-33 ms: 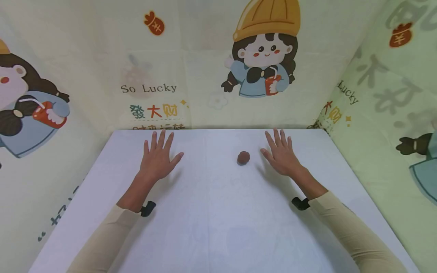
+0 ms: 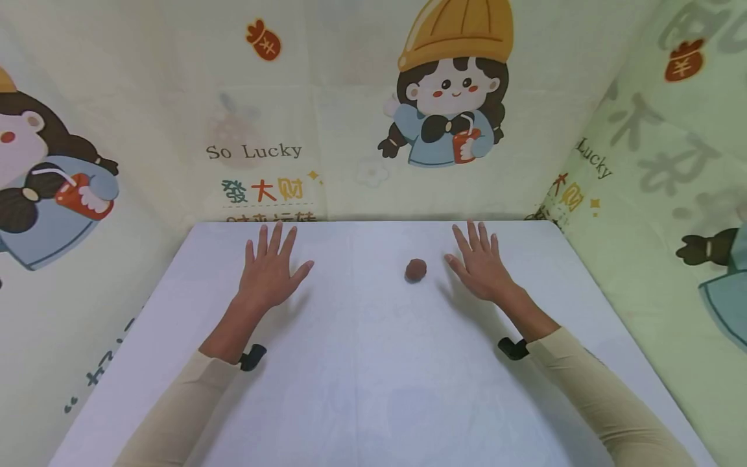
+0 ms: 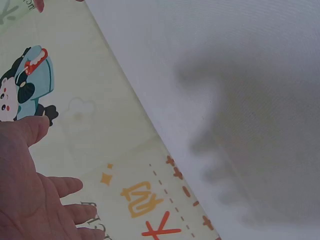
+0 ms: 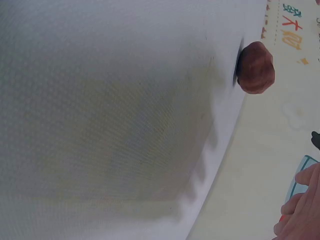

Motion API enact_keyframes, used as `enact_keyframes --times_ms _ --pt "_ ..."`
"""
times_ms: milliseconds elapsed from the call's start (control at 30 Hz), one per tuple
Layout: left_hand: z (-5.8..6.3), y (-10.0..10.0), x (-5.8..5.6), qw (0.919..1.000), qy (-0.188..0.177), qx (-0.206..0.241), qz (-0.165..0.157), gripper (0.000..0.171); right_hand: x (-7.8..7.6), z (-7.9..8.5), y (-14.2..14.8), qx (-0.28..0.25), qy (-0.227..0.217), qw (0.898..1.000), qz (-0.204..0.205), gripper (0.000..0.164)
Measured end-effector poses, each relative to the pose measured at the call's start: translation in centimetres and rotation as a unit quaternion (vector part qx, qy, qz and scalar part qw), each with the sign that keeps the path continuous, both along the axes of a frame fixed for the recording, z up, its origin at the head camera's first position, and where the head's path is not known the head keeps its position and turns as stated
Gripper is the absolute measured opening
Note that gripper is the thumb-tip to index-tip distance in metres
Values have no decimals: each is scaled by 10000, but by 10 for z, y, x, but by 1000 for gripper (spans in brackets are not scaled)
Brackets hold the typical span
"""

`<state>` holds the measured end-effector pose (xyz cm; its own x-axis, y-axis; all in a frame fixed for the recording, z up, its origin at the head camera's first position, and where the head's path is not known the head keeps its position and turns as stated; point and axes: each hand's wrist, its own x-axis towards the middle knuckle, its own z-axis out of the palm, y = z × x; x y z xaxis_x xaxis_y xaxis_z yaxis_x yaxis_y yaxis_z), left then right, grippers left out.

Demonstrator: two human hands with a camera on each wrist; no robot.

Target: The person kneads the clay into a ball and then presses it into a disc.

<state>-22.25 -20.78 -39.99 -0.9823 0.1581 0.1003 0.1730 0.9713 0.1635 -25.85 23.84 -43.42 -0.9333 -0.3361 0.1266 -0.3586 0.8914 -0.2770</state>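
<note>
A small reddish-brown lump, roughly round with an uneven surface, sits on the white table, right of its middle and toward the far edge. In the right wrist view the same lump shows facets and casts a thin shadow. My right hand is held over the table just right of the lump, its fingers spread and its thumb pointing toward it. On the other side my left hand hovers with fingers spread, nothing in it. Both hands throw shadows on the cloth.
A pale printed curtain with cartoon figures stands behind the table and along both sides. Each wrist carries a small black camera mount, one on the left wrist and one on the right wrist.
</note>
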Motion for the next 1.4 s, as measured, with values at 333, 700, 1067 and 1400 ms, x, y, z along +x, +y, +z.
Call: enact_keyframes --times_ms 333,700,1067,1400 --pt "0 -1 -1 10000 -50 23 -6 86 -2 -2 -5 -202 -108 9997 67 76" --pt "-1 -4 -4 9998 -158 82 -32 87 -5 -14 -47 -466 -638 9951 594 89" --pt "1 -6 -7 9997 -143 213 2 85 -9 -10 -65 56 -297 9926 1175 62" --pt "-3 0 -7 9870 -185 1586 -171 79 -6 -7 -64 -977 -261 9891 1073 53"
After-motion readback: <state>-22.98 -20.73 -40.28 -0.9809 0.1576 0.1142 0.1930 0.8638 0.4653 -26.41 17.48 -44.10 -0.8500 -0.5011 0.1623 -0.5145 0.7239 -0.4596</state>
